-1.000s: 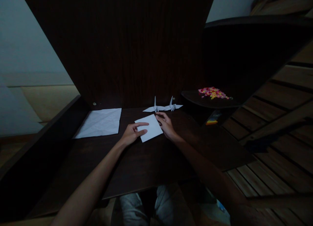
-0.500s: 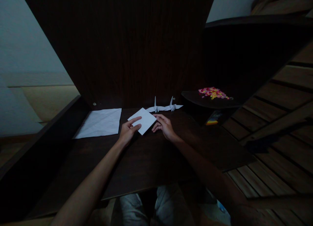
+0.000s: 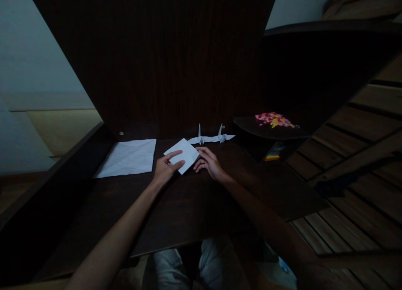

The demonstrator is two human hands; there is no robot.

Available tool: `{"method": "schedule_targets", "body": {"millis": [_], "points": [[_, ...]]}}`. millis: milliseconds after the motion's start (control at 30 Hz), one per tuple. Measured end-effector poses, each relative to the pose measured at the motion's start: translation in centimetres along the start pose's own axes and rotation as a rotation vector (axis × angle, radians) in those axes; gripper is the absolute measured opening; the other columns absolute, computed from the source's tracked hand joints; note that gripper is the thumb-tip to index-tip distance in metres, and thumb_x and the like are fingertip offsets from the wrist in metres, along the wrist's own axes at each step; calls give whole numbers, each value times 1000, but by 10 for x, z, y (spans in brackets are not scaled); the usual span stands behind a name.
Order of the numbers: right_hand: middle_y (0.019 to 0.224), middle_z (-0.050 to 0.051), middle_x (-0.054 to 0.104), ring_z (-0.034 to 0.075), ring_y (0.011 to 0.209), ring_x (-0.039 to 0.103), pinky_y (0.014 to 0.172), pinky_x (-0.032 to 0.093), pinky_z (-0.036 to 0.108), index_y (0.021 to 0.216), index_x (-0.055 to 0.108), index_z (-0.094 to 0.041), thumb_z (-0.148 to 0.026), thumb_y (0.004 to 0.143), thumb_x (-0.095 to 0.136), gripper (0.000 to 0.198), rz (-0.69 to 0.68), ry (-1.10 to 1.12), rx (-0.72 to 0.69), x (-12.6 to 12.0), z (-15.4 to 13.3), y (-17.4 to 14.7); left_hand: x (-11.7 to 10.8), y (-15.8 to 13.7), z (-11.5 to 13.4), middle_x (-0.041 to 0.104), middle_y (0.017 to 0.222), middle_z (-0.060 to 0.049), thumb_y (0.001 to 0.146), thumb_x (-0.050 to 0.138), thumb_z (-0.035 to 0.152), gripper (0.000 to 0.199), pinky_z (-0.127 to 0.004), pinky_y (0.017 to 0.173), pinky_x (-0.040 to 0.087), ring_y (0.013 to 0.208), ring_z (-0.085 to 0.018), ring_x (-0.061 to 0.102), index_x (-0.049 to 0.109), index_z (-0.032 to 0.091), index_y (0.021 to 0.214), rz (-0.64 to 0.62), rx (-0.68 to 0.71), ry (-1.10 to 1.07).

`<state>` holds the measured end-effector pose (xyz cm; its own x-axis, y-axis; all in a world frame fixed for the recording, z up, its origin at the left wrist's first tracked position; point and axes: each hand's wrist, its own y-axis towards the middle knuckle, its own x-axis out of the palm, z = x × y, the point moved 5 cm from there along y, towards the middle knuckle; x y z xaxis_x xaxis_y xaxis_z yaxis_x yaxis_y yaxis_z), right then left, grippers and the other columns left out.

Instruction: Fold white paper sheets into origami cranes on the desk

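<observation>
Left hand (image 3: 165, 169) pinching the paper (image 3: 187, 153) — turned like a diamond over the table (image 3: 188, 210), right hand (image 3: 212, 164) half-curled at its right corner — can't tell if gripping, cranes (image 3: 222, 138) just behind, sheet (image 3: 130, 158) off left

1. Dark brown, broad flat tabletop (image 3: 179, 223): wood-look, smooth, dully finished.
2. White square of folded paper (image 3: 189, 152): matt, smooth.
3. Larger white four-sided paper sheet (image 3: 130, 158), at the tabletop's left back corner: matt, wrinkled.
4. White pointed folded-paper birds (image 3: 201, 140), along its back edge: matt, sharply creased.
5. Brown slatted panels (image 3: 367, 110), beyond its right edge: grained matt wood.
6. Grey trousers (image 3: 171, 265), below its front edge: matt cloth.
</observation>
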<state>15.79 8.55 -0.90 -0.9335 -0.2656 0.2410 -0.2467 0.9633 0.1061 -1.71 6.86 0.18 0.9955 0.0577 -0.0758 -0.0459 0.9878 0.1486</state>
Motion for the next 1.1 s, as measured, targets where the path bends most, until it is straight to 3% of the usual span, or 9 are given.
{"method": "schedule_targets", "body": {"millis": [433, 700, 833, 933, 1100], "points": [[82, -2, 66, 11, 49, 61, 39, 48, 21, 116, 42, -27, -43, 69, 73, 58, -70, -56, -43, 7, 1, -1, 5, -4, 4, 32, 42, 9, 58, 79, 35, 52, -22, 41, 12, 40, -5, 21, 71, 12, 103, -82, 25, 75], [84, -1, 66, 13, 56, 61, 39, 47, 20, 120, 41, -26, -32, 61, 79, 70, -7, -116, -83, 5, 3, -3, 11, -6, 3, 56, 57, 2, 64, 75, 41, 46, -22, 44, 25, 45, -7, 37, 72, 14, 102, -153, 9, -33], [78, -2, 66, 14, 55, 61, 39, 46, 20, 123, 40, -26, -29, 57, 81, 77, 39, -117, -63, 2, 6, -1, 13, -8, 4, 42, 45, 7, 60, 79, 39, 50, -22, 41, 17, 40, -5, 27, 72, 13, 102, -163, 9, 6], [75, -1, 68, 15, 58, 63, 46, 49, 23, 116, 50, -23, -29, 56, 82, 68, 54, -120, -31, 1, 6, -1, 13, -8, 6, 36, 42, 8, 58, 79, 36, 49, -22, 41, 12, 40, -5, 23, 72, 13, 101, -182, 37, 59], [79, 3, 70, 17, 67, 65, 58, 50, 26, 87, 66, -17, -36, 58, 80, 38, 70, -122, -39, 3, 0, -3, 13, -8, 1, 40, 45, 8, 61, 77, 37, 47, -21, 41, 13, 41, -5, 22, 71, 13, 102, -233, 55, 81]]}}
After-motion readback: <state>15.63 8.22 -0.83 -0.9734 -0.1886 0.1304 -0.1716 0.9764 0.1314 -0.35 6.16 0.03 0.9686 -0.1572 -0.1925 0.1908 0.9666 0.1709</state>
